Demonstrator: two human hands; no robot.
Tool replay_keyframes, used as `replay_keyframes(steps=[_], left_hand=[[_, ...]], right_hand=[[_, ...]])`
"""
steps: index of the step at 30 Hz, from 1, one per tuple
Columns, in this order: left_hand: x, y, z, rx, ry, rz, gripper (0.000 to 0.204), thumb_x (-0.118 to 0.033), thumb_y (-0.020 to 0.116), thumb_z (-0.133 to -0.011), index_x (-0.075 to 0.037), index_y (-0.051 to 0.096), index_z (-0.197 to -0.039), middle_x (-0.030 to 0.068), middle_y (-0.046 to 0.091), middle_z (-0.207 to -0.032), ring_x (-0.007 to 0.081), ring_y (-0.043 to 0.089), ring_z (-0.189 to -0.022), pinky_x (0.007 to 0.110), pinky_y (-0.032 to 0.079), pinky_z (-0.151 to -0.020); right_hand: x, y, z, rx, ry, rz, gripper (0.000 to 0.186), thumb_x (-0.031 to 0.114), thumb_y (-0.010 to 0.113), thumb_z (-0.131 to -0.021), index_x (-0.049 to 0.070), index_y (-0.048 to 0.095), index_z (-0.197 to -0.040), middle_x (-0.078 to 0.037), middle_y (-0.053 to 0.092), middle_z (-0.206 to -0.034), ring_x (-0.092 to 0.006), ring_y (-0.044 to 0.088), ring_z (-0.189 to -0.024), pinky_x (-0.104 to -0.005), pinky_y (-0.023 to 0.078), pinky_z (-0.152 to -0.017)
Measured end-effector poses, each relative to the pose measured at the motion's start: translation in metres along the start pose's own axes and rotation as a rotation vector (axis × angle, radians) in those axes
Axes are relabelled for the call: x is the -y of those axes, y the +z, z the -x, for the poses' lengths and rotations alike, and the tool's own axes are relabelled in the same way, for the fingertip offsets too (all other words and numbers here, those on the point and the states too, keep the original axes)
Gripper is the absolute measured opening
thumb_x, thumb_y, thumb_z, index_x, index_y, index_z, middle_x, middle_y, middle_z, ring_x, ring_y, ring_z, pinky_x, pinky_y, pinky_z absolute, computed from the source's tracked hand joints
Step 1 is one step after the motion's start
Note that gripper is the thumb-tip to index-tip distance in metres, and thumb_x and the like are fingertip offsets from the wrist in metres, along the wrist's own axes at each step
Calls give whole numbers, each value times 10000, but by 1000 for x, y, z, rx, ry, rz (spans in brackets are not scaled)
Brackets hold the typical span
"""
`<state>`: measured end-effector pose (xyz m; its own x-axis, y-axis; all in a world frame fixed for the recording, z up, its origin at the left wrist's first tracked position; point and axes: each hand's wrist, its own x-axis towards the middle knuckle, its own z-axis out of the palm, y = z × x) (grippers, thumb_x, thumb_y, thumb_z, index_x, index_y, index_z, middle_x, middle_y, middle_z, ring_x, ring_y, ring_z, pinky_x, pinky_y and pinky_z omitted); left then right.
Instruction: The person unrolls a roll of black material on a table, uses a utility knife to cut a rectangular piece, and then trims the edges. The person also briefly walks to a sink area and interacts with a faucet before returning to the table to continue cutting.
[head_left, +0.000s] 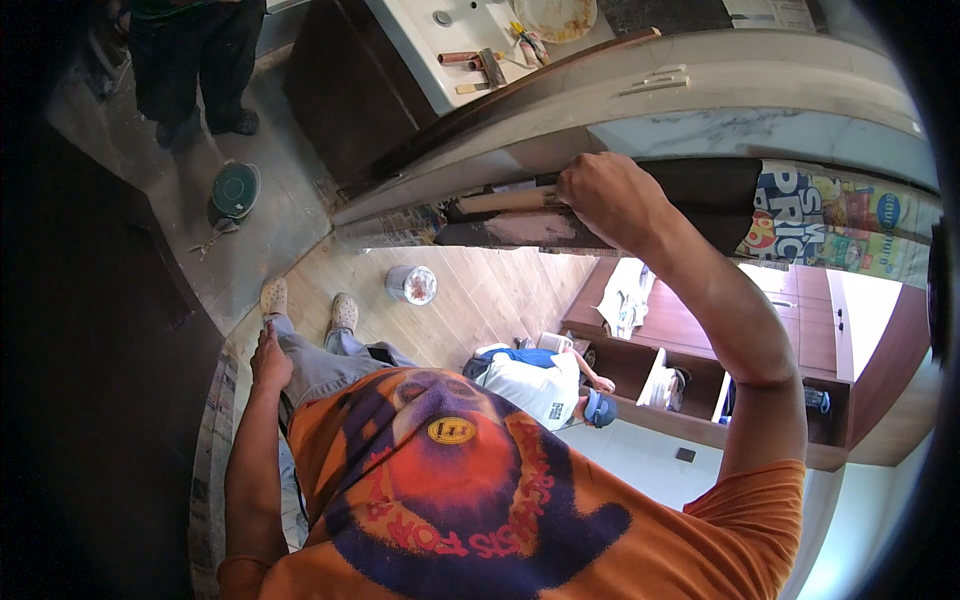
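Note:
My right hand [608, 195] is raised to a long dark strip [690, 192] edged with newspaper. Its fingers are bent and pressed together at the surface; whatever they hold, if anything, is hidden. Just left of the fingertips a tan streak [508, 201] runs along the strip, with a pinkish filler-like patch [528, 228] below it. Printed paper [840, 225] covers the strip's right end. My left hand [270, 358] hangs low beside my grey trousers, close to a dark panel [130, 330]; its fingers are too small and shaded to read.
Past the strip is a white sink [425, 50] with a hammer [490, 68] and a stained basin [556, 16]. A bucket with a green lid [236, 190] and a clear tub [411, 284] stand on the floor. One person [195, 60] stands far left; another [535, 385] bends at open cabinets [640, 385].

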<state>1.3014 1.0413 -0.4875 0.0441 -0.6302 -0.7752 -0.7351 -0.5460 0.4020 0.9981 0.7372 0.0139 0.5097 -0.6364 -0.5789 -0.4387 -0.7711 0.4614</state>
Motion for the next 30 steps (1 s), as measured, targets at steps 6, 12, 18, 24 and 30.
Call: replay_keyframes(steps=[6, 12, 18, 24, 30], left_hand=[[-5, -2, 2, 26, -15, -40, 872, -93, 636, -971, -68, 222, -1737, 254, 391, -1713, 406, 469, -1534, 493, 432, -1238], [-7, -3, 4, 29, -11, -43, 847, -98, 626, -981, -62, 234, -1730, 256, 389, -1709, 408, 473, -1530, 499, 436, -1232], [-12, -2, 0, 40, 8, -75, 849, -88, 615, -988, -59, 216, -1737, 257, 369, -1722, 410, 460, -1539, 489, 434, -1236], [-22, -6, 4, 61, 6, -53, 847, -67, 598, -989, -63, 209, -1741, 250, 336, -1745, 407, 446, -1552, 479, 430, -1242], [-15, 0, -2, 55, 7, -63, 854, -60, 603, -982, -66, 211, -1740, 237, 329, -1753, 399, 439, -1558, 477, 426, -1250]], right_hand=[[2, 3, -4, 22, 6, 46, 140, 65, 671, -902, 91, 786, -828, -152, 779, -853, -348, 784, -844, -434, 649, -770], [-5, 1, 3, -5, 48, -98, 140, 62, 666, -901, 100, 787, -841, -153, 761, -841, -369, 764, -836, -460, 631, -782], [-4, -7, 9, 7, 74, -100, 143, 35, 676, -884, 102, 801, -869, -160, 763, -852, -374, 765, -829, -480, 628, -777], [0, -6, 8, 4, 101, -92, 167, 23, 672, -890, 108, 814, -910, -151, 773, -869, -371, 766, -838, -476, 636, -787], [-2, -5, 6, 34, 99, -65, 197, 23, 670, -901, 126, 834, -940, -142, 775, -876, -362, 774, -882, -460, 642, -805]])
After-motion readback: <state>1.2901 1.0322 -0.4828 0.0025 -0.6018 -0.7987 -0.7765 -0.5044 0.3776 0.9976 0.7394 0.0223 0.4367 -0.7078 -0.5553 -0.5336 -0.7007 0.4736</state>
